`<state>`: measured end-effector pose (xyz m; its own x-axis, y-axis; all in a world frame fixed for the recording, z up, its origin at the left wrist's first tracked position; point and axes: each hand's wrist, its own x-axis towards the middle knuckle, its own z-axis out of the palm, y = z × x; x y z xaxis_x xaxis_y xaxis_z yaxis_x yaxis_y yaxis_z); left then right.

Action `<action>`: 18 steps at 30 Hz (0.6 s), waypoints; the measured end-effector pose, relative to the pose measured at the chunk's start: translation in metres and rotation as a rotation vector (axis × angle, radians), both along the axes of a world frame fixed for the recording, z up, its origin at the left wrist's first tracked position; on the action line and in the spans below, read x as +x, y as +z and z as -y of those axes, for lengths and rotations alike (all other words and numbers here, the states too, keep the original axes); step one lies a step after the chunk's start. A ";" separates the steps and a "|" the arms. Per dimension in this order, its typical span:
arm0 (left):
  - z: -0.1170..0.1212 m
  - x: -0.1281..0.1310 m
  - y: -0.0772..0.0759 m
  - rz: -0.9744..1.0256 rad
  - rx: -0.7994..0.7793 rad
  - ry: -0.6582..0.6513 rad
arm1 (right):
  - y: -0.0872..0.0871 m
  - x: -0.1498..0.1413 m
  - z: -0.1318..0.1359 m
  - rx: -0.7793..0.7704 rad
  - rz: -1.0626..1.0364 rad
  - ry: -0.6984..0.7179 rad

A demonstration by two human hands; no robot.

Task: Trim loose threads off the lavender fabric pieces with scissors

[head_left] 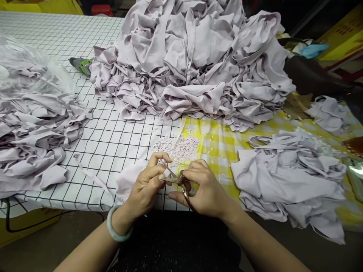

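My right hand (208,190) grips a small pair of metal scissors (180,179), its fingers in the handles. The blades are spread and point left, towards my left hand (147,185). That hand is closed on a pale lilac-grey piece of fabric (129,180), which trails out to the left over the table edge side. Between the blades a small bit of the cloth shows at my left fingertips. Just beyond both hands lies a heap of tiny cut snippets (184,149).
A large mound of the same fabric (198,56) fills the far middle. More cloth lies at left (31,128) beside clear plastic (36,56), and another stack (286,181) sits right. A green-and-grey object (82,66) rests by the mound. White-grid and yellow-check coverings (221,147) meet mid-table.
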<state>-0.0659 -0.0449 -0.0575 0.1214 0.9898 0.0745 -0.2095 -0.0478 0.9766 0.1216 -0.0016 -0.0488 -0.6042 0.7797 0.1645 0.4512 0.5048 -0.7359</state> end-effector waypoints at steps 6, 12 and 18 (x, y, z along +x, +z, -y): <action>-0.003 0.001 -0.005 -0.040 0.064 -0.033 | 0.001 0.003 0.000 0.010 -0.002 -0.021; -0.007 0.004 -0.007 -0.074 0.107 -0.056 | -0.003 0.005 -0.001 -0.001 -0.020 -0.045; -0.008 0.008 -0.007 -0.089 0.081 -0.092 | -0.007 0.010 0.003 -0.014 -0.003 -0.095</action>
<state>-0.0579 -0.0368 -0.0649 0.2209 0.9654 0.1383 -0.1294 -0.1115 0.9853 0.1312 -0.0046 -0.0557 -0.5265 0.8359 0.1549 0.4944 0.4493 -0.7441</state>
